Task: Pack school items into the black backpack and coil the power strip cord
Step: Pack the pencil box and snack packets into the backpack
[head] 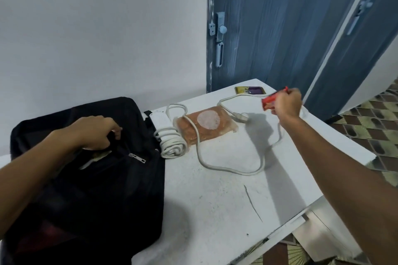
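The left hand (98,133) grips the fabric at the zipper opening of the black backpack (90,178), which lies on the counter (226,200) under that hand. The right hand (287,103), raised above the counter's far edge, holds a small red item (269,101). Between the hands, the white power strip (160,121) lies just beside the backpack, its cord (215,165) partly coiled, partly trailing over an orange packet (206,125).

The backpack (86,189) is matt black cloth with a shiny metal zip pull (137,158). Right of the backpack, the cord (226,169) is smooth white plastic on a scuffed, matt white table (215,200).
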A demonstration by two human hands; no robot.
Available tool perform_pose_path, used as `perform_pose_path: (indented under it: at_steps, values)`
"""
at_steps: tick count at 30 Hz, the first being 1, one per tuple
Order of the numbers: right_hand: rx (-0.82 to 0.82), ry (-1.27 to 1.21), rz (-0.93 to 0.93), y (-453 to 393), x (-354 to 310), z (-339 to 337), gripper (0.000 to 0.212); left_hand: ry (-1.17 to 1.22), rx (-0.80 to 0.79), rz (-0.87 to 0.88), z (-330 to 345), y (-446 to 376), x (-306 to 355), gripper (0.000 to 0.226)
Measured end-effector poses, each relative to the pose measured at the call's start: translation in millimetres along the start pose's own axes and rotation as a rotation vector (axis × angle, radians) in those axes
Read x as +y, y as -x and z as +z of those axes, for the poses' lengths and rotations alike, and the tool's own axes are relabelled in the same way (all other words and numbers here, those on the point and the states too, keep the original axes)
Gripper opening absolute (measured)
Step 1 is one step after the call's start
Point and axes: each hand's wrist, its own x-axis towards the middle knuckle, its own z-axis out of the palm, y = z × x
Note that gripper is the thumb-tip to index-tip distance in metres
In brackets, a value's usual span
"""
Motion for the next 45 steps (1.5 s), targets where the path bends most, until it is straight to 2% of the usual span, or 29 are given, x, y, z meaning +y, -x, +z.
perform_pose_path:
  at_steps: [4,7,10,12,13,15,17,19,21,25,26,29,32,33,34,36,38,39,41,43,45]
  values:
    - [-0.672,-0.309,0.176,77,-51,45,0.024,0.112,-0.036,0.063,4,12,-13,0.057]
    - [-1.167,-0.406,0.316,151,-79,69,0.020,0.189,-0.039,0.120,3,30,-27,0.072]
    - [-1.520,-0.348,0.379,213,-89,90,0.024,0.159,-0.027,0.129,-6,50,-38,0.084]
    - [-1.683,-0.298,0.386,253,-88,104,0.026,0.205,0.015,0.154,-14,65,-44,0.085]
    - [-1.685,-0.264,0.368,273,-87,110,0.025,0.230,0.038,0.159,-18,71,-46,0.085]
    - [-1.515,-0.229,0.215,311,-79,129,0.022,0.266,0.097,0.168,-24,83,-53,0.086]
    - [-1.214,-0.196,-0.200,342,-72,148,0.026,0.299,0.145,0.204,-29,92,-60,0.086]
    - [-1.039,-0.101,-0.599,365,-70,163,0.024,0.313,0.185,0.242,-30,98,-66,0.083]
    - [-1.053,0.047,-0.803,382,-74,179,0.020,0.285,0.217,0.240,-30,105,-69,0.078]
    - [-1.335,0.426,-0.869,400,-92,198,0.024,0.272,0.253,0.239,-23,113,-76,0.083]
    - [-1.348,0.575,-0.921,400,-96,201,0.027,0.285,0.265,0.249,-20,114,-77,0.083]
    - [-1.245,1.019,-1.199,394,-105,204,0.036,0.324,0.306,0.260,-13,108,-79,0.080]
    - [-1.249,1.049,-1.409,388,-100,201,0.030,0.383,0.314,0.280,-7,91,-82,0.074]
    - [-1.296,1.001,-1.426,383,-100,195,0.025,0.407,0.307,0.286,-5,85,-84,0.071]
    - [-1.388,0.925,-1.361,373,-100,186,0.022,0.428,0.298,0.295,-4,77,-83,0.070]
    - [-1.621,0.674,-1.099,349,-106,165,0.031,0.453,0.275,0.305,1,60,-83,0.066]
    - [-1.712,0.379,-0.785,308,-113,143,0.035,0.450,0.210,0.338,6,40,-76,0.059]
    - [-1.646,0.270,-0.656,282,-113,136,0.033,0.438,0.164,0.345,9,31,-71,0.058]
    - [-1.333,0.185,-0.577,218,-109,130,0.029,0.392,0.069,0.295,13,15,-62,0.057]
    - [-0.964,0.272,-0.610,142,-94,133,0.029,0.317,-0.003,0.229,12,5,-53,0.054]
    - [-0.703,0.451,-0.584,64,-72,137,0.029,0.237,-0.050,0.178,8,-2,-42,0.050]
